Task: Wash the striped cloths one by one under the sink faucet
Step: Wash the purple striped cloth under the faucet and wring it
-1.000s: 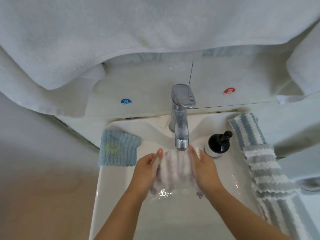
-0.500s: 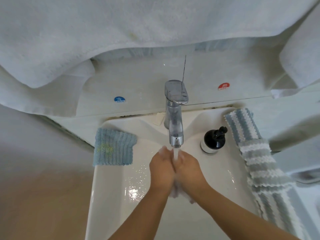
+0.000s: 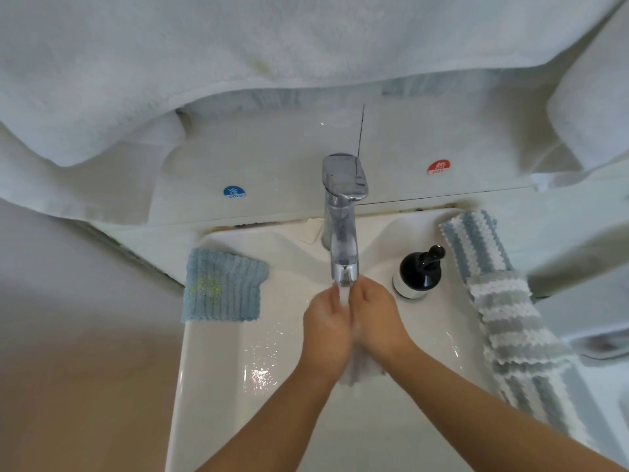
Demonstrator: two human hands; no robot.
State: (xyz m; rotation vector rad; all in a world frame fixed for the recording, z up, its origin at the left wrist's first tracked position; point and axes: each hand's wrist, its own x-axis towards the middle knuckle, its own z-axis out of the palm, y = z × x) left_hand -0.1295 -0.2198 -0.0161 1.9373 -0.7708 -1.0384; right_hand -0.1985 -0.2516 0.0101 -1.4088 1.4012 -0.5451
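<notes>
My left hand (image 3: 325,330) and right hand (image 3: 376,321) are pressed together under the faucet (image 3: 343,264), both closed on one bunched cloth (image 3: 359,371); only its pale lower end shows below my palms. Water runs from the spout onto my knuckles.

Progress, as I judge it: this cloth is mid-wash, not yet wrung or set aside. Two striped cloths (image 3: 507,321) lie overlapping along the right rim of the sink (image 3: 211,369) and look unwashed, so most of the job remains. A blue cloth (image 3: 221,287) is draped over the back left corner; whether it is washed I cannot tell.

The basin holds only my hands, the cloth and splashed water. A dark pump bottle (image 3: 418,272) stands on the back right ledge.
</notes>
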